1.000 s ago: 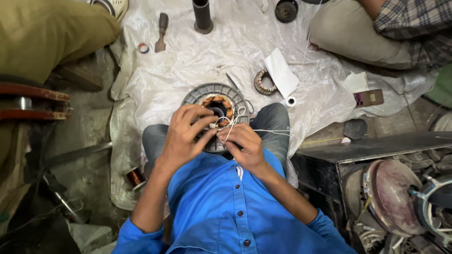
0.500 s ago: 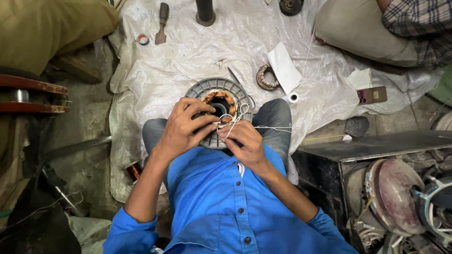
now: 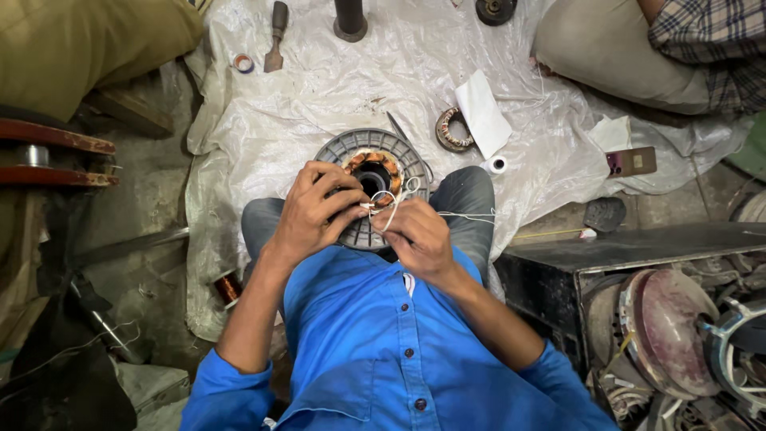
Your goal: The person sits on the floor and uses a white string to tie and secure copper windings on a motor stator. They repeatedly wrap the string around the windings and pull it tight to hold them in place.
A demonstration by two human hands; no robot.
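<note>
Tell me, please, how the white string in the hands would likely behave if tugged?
The white string is probably floppy: it loops loosely near the right hand. It looks thin, so likely light, and may snag on the copper windings of the stator.

One round grey finned motor housing (image 3: pixel 375 187); one copper-wound stator ring (image 3: pixel 452 130); two white tape rolls (image 3: pixel 497 165) (image 3: pixel 243 62); one wooden-handled scraper (image 3: pixel 276 36).

A round grey motor stator (image 3: pixel 351 156) with copper windings rests on the person's lap. The left hand (image 3: pixel 315 211) grips its rim while the right hand (image 3: pixel 415 235) pinches white thread (image 3: pixel 391 203) looped over the windings.
</note>
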